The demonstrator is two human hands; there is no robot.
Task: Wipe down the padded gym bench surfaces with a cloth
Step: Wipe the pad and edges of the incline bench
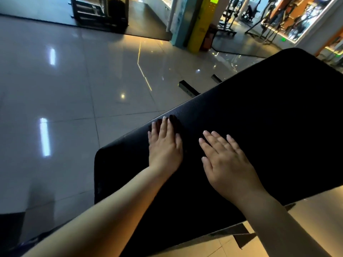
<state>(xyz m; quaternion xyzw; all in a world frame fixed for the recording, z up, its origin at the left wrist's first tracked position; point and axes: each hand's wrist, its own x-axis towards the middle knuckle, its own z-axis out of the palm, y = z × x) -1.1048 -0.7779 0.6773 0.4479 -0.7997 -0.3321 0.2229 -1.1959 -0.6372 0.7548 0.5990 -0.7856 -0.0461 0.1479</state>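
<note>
The person is leaning over a black padded gym bench [269, 127], which is running slantwise from the lower left toward the upper right and is filling most of the right half of the view. Both hands are lying on the near part of its pad.

The left hand [165, 147] is resting flat near the left edge of the pad, fingers straight and pointing away from the person. Under its fingertips a small dark bunched thing [173, 120] is showing – it is looking like a cloth, but it is almost the same colour as the pad, so I cannot tell for sure. The fingers are pressing on it, not curling round it.

The right hand [224, 160] is lying just beside the left one, more to the middle of the pad, palm down with the fingers spread and straight – it is gripping nothing.

A glossy tiled floor [65, 89] is reflecting ceiling lights to the left. A black metal foot [188, 89] is sticking out on the floor beyond the bench. Farther back a yellow column [200, 28] is standing; it is carrying dark markings, too blurred to read. Gym machines [248, 12] are standing behind it.
</note>
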